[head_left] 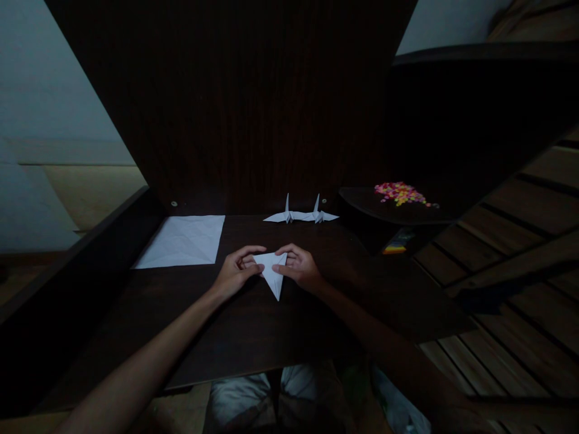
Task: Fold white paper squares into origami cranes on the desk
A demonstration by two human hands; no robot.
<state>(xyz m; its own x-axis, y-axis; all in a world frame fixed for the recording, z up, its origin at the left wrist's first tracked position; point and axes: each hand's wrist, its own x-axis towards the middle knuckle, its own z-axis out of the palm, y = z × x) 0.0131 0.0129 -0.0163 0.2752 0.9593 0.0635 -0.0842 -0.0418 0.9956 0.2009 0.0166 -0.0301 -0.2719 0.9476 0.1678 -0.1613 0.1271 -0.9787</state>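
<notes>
A folded piece of white origami paper [274,279] is held between my two hands above the dark desk. It has a kite-like shape, wide at the top and narrowing to a point toward me. My left hand [237,268] grips its left edge, thumb on the front face and fingers behind. On the opposite edge, my right hand [299,266] pinches the paper the same way, with the thumb on a crease. Two white folded paper cranes [302,216] stand side by side at the desk's back, close together or touching.
A flat creased white paper sheet [181,241] lies at the back left of the desk [253,343]. On a rounded side shelf [362,202] at right sits a heap of small colourful pieces [401,193]. A rainbow-striped item [394,249] is below it. A raised board [67,247] borders the left.
</notes>
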